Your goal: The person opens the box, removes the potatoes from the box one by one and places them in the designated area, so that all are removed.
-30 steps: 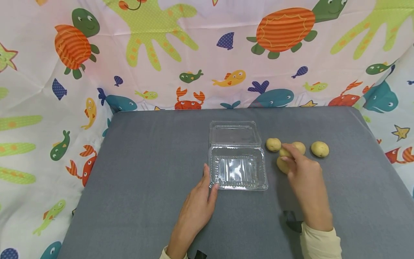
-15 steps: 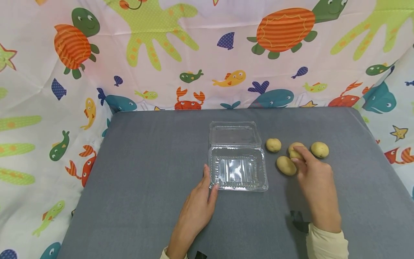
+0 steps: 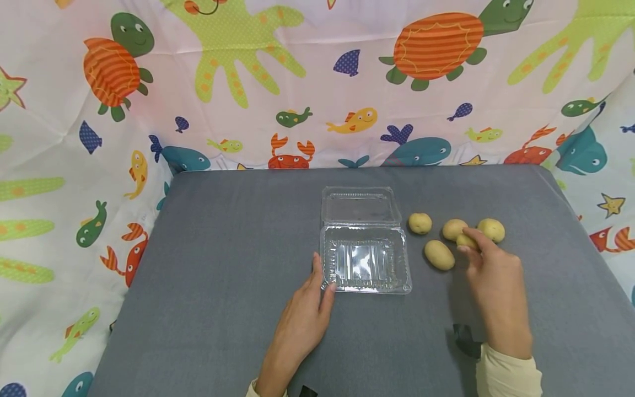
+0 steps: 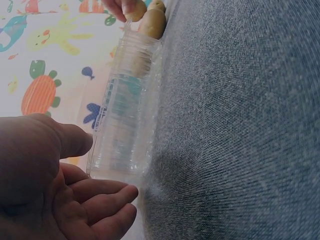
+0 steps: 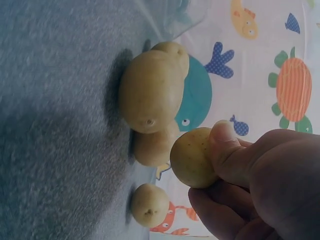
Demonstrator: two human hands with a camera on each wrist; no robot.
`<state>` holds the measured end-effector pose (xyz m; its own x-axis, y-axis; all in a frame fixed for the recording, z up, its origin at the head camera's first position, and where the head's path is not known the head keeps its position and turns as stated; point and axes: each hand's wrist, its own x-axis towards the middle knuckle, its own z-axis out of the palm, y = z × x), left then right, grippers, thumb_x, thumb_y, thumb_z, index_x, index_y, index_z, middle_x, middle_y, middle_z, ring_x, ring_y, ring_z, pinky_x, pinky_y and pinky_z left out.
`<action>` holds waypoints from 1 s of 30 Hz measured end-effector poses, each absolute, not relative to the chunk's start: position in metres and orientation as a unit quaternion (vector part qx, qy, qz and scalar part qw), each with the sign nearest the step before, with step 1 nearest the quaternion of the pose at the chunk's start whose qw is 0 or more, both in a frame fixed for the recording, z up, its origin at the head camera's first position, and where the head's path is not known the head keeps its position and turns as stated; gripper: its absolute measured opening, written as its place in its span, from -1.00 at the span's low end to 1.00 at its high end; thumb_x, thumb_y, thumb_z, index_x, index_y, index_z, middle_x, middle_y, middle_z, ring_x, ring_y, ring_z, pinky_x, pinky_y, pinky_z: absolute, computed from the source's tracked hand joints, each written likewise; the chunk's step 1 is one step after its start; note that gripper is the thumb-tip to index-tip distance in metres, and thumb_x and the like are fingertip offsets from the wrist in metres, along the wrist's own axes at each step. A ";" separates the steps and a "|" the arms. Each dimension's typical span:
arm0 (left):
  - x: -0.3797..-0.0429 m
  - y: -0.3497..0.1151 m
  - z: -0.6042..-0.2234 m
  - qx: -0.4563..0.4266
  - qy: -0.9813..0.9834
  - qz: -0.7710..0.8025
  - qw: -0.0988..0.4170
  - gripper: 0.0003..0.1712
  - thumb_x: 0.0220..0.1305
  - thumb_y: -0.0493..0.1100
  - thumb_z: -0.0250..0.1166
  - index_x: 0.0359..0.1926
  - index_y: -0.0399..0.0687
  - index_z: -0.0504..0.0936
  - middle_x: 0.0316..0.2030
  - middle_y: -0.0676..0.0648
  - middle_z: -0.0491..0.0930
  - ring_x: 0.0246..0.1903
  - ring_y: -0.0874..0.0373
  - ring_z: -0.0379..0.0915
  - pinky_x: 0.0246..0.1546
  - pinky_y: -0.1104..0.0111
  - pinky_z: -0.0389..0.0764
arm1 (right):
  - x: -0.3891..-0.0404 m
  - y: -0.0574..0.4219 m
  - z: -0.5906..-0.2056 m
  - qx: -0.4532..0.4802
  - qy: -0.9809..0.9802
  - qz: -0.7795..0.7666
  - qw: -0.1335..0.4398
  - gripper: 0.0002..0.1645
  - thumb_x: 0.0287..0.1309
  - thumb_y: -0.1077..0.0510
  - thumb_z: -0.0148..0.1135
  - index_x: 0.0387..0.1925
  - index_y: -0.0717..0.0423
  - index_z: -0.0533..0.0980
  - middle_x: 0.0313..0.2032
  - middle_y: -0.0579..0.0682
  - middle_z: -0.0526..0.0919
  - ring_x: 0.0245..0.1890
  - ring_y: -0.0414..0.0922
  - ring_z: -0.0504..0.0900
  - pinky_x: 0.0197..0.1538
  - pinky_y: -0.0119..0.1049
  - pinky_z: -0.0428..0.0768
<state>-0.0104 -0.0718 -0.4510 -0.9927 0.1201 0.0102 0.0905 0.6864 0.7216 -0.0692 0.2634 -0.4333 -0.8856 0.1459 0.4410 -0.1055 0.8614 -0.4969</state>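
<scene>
My right hand [image 3: 498, 292] pinches a small potato [image 5: 194, 157] between thumb and fingers, held above the cloth in the right wrist view. Several other potatoes lie near it: a larger one [image 3: 439, 255] in front, one [image 3: 453, 229] behind, one [image 3: 491, 229] at the right and one [image 3: 419, 223] closest to the container. A clear plastic clamshell container [image 3: 366, 286] stands with its lid [image 3: 359, 205] laid back, and nothing lies in it. My left hand [image 3: 301, 317] has its fingers extended at the container's front left corner, thumb and forefinger along the edge.
A grey cloth [image 3: 223, 264] covers the table. Behind it and along both sides hangs a curtain [image 3: 307, 66] printed with sea animals. A dark strap [image 3: 466, 341] shows by the right wrist.
My right hand has moved to the right with the small potato, away from the container and past the larger potato. The left hand and the container have stayed in place.
</scene>
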 end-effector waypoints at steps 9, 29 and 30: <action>-0.011 -0.072 -0.451 0.057 0.919 0.390 0.016 -0.21 0.66 -0.03 0.14 0.66 -0.28 0.05 0.47 -0.32 0.38 0.37 -0.20 0.46 0.26 -0.11 0.58 | -0.070 0.271 -0.436 -0.019 -0.942 0.252 0.223 -0.61 0.30 0.32 0.45 0.15 0.25 0.67 -0.26 0.46 0.73 -0.42 0.50 0.66 -0.29 0.41 0.53; -0.012 -0.074 -0.451 0.049 0.918 0.391 0.036 -0.18 0.67 0.02 0.12 0.68 -0.22 0.02 0.52 -0.24 0.32 0.40 -0.15 0.42 0.29 -0.09 0.56 | -0.070 0.280 -0.439 -0.031 -0.950 0.236 0.203 -0.60 0.22 0.30 0.52 0.10 0.20 0.70 -0.26 0.45 0.74 -0.41 0.50 0.65 -0.28 0.40 0.52; -0.012 -0.074 -0.451 0.049 0.918 0.391 0.038 -0.18 0.67 0.02 0.12 0.68 -0.22 0.02 0.52 -0.23 0.31 0.41 -0.15 0.41 0.28 -0.10 0.56 | -0.070 0.281 -0.440 -0.028 -0.951 0.235 0.200 -0.59 0.21 0.31 0.53 0.10 0.20 0.70 -0.27 0.45 0.73 -0.44 0.49 0.64 -0.30 0.40 0.52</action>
